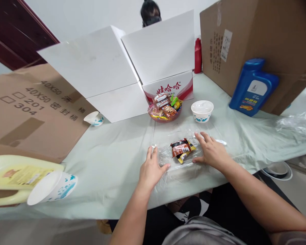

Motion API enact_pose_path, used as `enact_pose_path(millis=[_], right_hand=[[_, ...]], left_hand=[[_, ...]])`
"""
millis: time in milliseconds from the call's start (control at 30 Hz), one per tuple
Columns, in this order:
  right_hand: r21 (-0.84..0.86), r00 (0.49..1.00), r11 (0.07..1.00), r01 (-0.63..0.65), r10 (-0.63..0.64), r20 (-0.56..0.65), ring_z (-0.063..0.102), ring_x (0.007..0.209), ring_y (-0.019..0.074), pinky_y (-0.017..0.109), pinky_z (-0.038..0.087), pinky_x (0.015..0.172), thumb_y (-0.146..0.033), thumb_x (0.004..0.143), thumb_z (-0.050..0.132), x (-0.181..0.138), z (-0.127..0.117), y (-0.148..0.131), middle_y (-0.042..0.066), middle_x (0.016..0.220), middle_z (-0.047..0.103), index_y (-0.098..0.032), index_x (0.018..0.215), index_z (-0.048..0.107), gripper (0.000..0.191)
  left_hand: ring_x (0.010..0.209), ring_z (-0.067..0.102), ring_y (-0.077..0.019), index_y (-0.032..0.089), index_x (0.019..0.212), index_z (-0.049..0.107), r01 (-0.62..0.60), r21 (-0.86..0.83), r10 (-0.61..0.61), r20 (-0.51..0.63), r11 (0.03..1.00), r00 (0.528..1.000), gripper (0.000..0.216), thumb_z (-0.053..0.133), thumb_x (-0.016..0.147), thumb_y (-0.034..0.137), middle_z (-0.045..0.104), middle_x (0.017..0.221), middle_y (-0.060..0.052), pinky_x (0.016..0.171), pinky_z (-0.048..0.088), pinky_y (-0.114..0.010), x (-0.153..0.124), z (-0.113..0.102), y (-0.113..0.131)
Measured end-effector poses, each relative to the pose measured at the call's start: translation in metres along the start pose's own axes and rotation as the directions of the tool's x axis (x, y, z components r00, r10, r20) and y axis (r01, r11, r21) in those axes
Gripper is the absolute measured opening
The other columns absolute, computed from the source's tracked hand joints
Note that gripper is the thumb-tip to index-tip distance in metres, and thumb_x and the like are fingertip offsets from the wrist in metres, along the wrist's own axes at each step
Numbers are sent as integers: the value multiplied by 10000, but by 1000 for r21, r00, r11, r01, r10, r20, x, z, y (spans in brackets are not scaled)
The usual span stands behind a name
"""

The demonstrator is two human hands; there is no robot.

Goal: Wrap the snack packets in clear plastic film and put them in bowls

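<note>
A sheet of clear plastic film (165, 154) lies on the table in front of me. On it rest two small wrapped snacks, a brown-red packet (180, 148) partly covering a yellow packet (185, 157). My left hand (151, 172) touches the film's left side with fingers apart. At the right side my right hand (211, 151) is spread, its thumb close to the snacks and its fingertips on the film. Neither hand grips anything. Just beyond the film stands a clear bowl (163, 118) heaped with wrapped snacks, and a paper bowl (202, 112) is to its right.
White boxes (165, 47) stand behind the bowl, with a person (150, 13) past them. Cardboard boxes (38, 102) flank both sides. A blue bottle (253, 88) stands right; a yellow jug (17, 173) and paper bowl (53, 187) lie left. Crumpled plastic (299, 124) sits far right.
</note>
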State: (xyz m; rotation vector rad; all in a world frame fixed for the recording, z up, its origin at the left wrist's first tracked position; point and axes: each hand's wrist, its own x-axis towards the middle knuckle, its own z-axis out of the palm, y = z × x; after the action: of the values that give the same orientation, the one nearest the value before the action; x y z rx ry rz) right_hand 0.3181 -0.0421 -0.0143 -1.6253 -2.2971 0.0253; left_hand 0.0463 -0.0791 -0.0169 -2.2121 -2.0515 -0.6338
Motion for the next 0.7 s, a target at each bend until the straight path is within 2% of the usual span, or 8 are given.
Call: enact_pose_path(millis=[67,133,267,333,400,500,600,700], right_hand=[[27,995,996,81,-80,-60,552,1105,402,517,482,889,-582,625,804,1,1,1,223,1366,511,-158,1441,383,1012],[83,979,978,189,-182,-91,526,1132,385,514,452,951,-583,627,804,3,3,-1,203,1350,526,-163,1432,397,995],[196,960,940,279,-276,-40,503,1187,375,518,410,1017,-607,566,826,7,14,-5,214,1366,512,-118,1468,340,1135],[219,957,933,285,-290,-10,500,1193,383,523,403,1020,-601,543,838,9,20,-4,222,1356,524,-93,1483,312,1191],[226,956,931,288,-295,-5,510,1174,385,525,415,999,-589,553,837,10,24,-1,224,1342,539,-85,1501,275,1211],[228,954,928,294,-299,-12,527,1145,380,530,425,970,-599,609,800,10,25,3,223,1304,568,-96,1518,243,1179],[236,950,924,302,-312,7,520,1155,384,530,418,979,-616,633,777,10,22,4,225,1280,586,-94,1487,325,1099],[234,948,925,301,-316,29,512,1165,380,515,422,990,-598,624,795,9,18,3,215,1294,582,-92,1425,434,1013]], left_hand=[[961,680,-273,215,1175,617,-66,-99,56,-104,993,993,423,716,778,323,583,1309,-140,732,569,-360,2,-4,1],[993,657,-237,231,1099,638,-214,-189,185,-161,958,970,246,623,856,268,641,1173,-94,840,554,-360,6,-8,11],[1221,526,-299,231,1273,556,-438,-220,451,9,872,892,474,677,816,270,580,1300,-113,1033,456,-490,19,-6,41],[1281,473,-340,221,1360,491,-423,-205,451,116,883,885,658,739,752,275,508,1394,-141,1051,429,-541,29,1,51],[1271,489,-334,200,1381,470,-372,-228,414,178,900,893,691,732,743,248,514,1389,-154,1045,439,-532,42,10,51],[1192,572,-268,187,1357,488,-270,-337,346,189,902,919,557,607,813,175,588,1317,-132,1033,463,-459,64,18,37],[1166,599,-240,183,1312,531,-160,-435,243,141,886,960,433,515,879,189,619,1282,-121,1021,466,-425,83,20,20],[1179,588,-242,197,1262,587,-165,-490,273,157,856,949,397,585,873,273,633,1257,-112,1026,455,-414,90,20,12]])
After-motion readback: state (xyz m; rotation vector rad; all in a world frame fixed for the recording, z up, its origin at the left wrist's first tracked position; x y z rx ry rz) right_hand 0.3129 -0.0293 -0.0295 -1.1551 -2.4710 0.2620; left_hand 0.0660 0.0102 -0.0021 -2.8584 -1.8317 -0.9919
